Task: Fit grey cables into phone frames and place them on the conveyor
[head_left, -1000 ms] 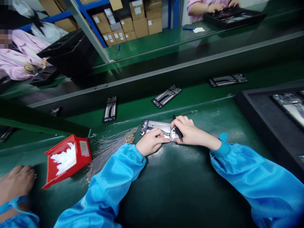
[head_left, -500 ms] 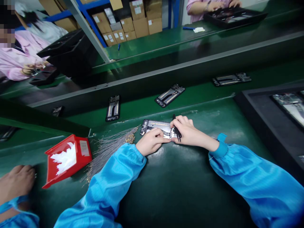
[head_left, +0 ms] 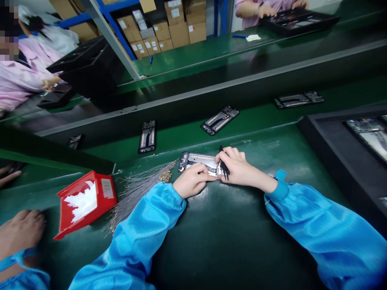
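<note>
An opened phone (head_left: pixel 199 157), its metal plate and circuit parts showing, lies on the green bench in front of me. My left hand (head_left: pixel 191 179) is closed at its near edge, thumb and forefinger pressed together there. Whether a small part is between those fingertips is hidden. Black tweezers (head_left: pixel 224 165) are tucked in my right hand (head_left: pixel 237 166), which is closed around them. That hand's thumb and forefinger also press on the phone's right end, by the board. Left of the phone, a bundle of thin grey cables (head_left: pixel 142 186) with gold-coloured ends lies beside my left sleeve.
A red bin (head_left: pixel 104 205) with white slips stands at left, near a co-worker's hand (head_left: pixel 22 229). Several opened phones, one of them a tilted phone (head_left: pixel 220 120), lie on the green strip behind. A black foam tray (head_left: pixel 320 141) holding phones is at right. Other people work across the line.
The phones on the strip behind have shifted slightly right. Another person's fingers have appeared at the far left. My hands hold almost the same position on the phone.
</note>
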### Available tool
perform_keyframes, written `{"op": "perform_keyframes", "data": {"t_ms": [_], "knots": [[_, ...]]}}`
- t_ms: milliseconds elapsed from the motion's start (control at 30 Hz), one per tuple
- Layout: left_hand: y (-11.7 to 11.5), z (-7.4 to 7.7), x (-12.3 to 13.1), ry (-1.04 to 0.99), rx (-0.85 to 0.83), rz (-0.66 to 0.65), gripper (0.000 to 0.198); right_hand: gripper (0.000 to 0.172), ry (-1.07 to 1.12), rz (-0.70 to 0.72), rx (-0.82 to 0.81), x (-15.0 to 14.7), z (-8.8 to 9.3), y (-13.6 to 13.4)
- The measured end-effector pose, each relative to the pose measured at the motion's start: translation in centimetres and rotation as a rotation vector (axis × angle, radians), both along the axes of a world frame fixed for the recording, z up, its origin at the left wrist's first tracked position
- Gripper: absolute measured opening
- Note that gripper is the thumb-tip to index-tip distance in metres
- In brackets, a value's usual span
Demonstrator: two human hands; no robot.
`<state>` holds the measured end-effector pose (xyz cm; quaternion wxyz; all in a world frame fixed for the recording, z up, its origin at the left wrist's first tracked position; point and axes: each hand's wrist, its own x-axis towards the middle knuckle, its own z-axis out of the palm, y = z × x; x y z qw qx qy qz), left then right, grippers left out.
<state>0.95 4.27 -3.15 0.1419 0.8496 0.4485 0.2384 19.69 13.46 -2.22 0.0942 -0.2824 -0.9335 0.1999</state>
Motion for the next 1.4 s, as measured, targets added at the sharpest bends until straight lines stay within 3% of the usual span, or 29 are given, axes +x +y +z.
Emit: {"op": "perform_keyframes", "data": {"t_ms": [567,900,1400], "knots": [[-0.1,0.1,0.2,0.005,-0.031,0.032,0.033,0.030,-0.010,0.002,-0.002,-0.1,0.1,0.0],[-0.6,0.3,1.5,-0.051,-0.004,0.092,0.033,0.028,-0.011,0.077,0.007,0.2,0.2,0.7],[-0.4,0.0,1.0,-0.061,0.022,0.064,0.033,0.028,0.036,0.081,-0.023,0.6,0.1,0.7]]}}
